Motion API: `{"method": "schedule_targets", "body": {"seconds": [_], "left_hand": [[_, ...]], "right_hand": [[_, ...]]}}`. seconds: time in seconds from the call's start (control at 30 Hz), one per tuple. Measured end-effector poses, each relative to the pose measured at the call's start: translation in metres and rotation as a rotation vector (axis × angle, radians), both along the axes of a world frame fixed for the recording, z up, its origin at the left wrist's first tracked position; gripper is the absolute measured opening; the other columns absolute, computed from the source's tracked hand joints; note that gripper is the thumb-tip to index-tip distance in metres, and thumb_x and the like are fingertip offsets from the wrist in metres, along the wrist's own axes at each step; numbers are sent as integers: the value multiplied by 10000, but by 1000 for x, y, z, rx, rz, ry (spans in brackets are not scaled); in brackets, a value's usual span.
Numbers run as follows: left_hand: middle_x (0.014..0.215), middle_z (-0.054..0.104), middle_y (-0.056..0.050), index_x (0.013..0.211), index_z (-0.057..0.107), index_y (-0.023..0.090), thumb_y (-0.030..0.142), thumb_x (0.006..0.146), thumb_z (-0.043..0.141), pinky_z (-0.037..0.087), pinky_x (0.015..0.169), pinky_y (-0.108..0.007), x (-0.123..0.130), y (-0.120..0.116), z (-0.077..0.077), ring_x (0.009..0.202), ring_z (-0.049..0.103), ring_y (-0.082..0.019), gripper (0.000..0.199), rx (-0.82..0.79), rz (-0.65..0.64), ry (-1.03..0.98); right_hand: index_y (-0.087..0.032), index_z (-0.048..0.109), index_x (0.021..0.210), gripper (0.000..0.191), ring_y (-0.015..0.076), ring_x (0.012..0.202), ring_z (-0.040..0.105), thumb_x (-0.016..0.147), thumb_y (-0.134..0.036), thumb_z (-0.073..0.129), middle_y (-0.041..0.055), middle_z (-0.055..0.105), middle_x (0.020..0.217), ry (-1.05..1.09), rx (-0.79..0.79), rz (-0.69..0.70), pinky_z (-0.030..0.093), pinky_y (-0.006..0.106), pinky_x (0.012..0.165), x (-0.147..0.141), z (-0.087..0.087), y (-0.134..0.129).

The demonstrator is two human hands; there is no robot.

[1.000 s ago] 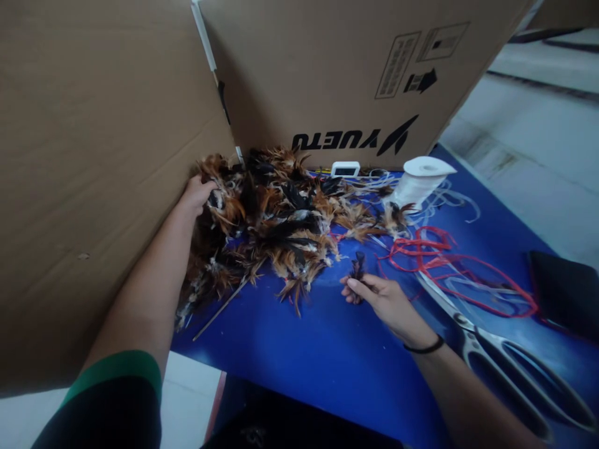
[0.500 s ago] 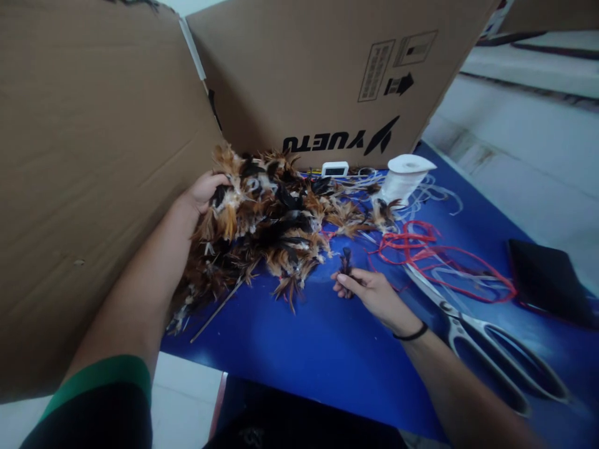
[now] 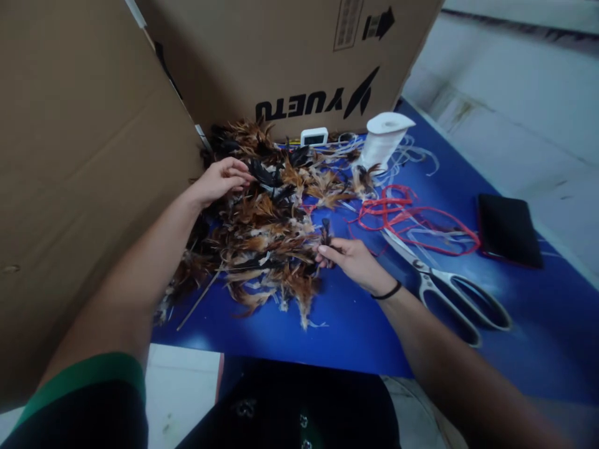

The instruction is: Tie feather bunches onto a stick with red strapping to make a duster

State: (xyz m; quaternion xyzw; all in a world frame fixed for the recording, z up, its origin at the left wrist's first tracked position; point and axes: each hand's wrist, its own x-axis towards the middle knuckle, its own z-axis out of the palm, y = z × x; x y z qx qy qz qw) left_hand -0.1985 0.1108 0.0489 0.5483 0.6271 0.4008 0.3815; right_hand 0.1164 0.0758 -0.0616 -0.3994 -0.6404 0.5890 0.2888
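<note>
My left hand (image 3: 224, 179) reaches over a heap of brown and black feathers (image 3: 262, 215) on the blue table. Its fingers are closed at the base of a black feather (image 3: 266, 173), which points right from the fingertips. Lower and to the right, my right hand (image 3: 349, 257) pinches a small dark feather bundle (image 3: 326, 232) between thumb and fingers, its tip upright. The right edge of the heap lies close by this bundle. A thin stick (image 3: 199, 301) pokes out of the heap toward the front edge.
Large cardboard panels (image 3: 299, 56) wall the left and back. At right are a white spool (image 3: 386, 140), red ribbon (image 3: 435, 212), open scissors (image 3: 430, 271) and a black flat case (image 3: 509, 231). A small white display device (image 3: 314, 137) stands at the back.
My left hand has let go of a brown feather clump, which now lies on the heap, and moved to a black feather. My right hand still holds the dark bundle. The view has shifted.
</note>
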Motion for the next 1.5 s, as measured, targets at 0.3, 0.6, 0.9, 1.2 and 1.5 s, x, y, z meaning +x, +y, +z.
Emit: {"method": "schedule_targets", "body": {"seconds": [0.3, 0.6, 0.9, 1.2, 1.5], "left_hand": [[1093, 617, -87, 972, 567, 131, 84, 773, 606, 594, 802, -422, -1, -26, -9, 914, 684, -200, 208, 68, 14, 226], [1065, 659, -93, 1054, 644, 161, 277, 848, 585, 525, 910, -372, 49, -84, -17, 1011, 635, -212, 243, 273, -410, 629], [958, 670, -116, 1010, 666, 140, 175, 877, 472, 503, 901, -360, 63, -90, -65, 962, 632, -219, 237, 280, -487, 976], [916, 669, -70, 922, 645, 121, 290, 789, 559, 504, 878, -333, -4, -68, -18, 886, 630, -213, 232, 159, 227, 818], [1192, 569, -121, 1136, 594, 186, 270, 876, 531, 437, 1030, -418, 55, -113, -33, 1174, 524, -255, 280, 510, -263, 961]], "right_hand": [[-173, 664, 685, 420, 136, 585, 615, 711, -592, 667, 56, 698, 681, 14, 13, -55, 477, 260, 563, 4, -2, 5], [-171, 634, 671, 399, 123, 581, 600, 695, -564, 693, 48, 686, 687, 35, 10, -129, 477, 253, 564, 7, 0, 7], [-169, 635, 672, 394, 119, 579, 591, 721, -558, 675, 50, 681, 674, 18, 32, -122, 465, 251, 557, 10, 3, 6], [-156, 623, 640, 371, 114, 562, 586, 725, -510, 692, 51, 670, 657, 28, 36, -143, 461, 251, 551, 10, 4, 9], [-147, 632, 659, 343, 111, 557, 585, 733, -477, 685, 53, 665, 655, 18, 48, -162, 453, 248, 542, 11, 0, 11]]}}
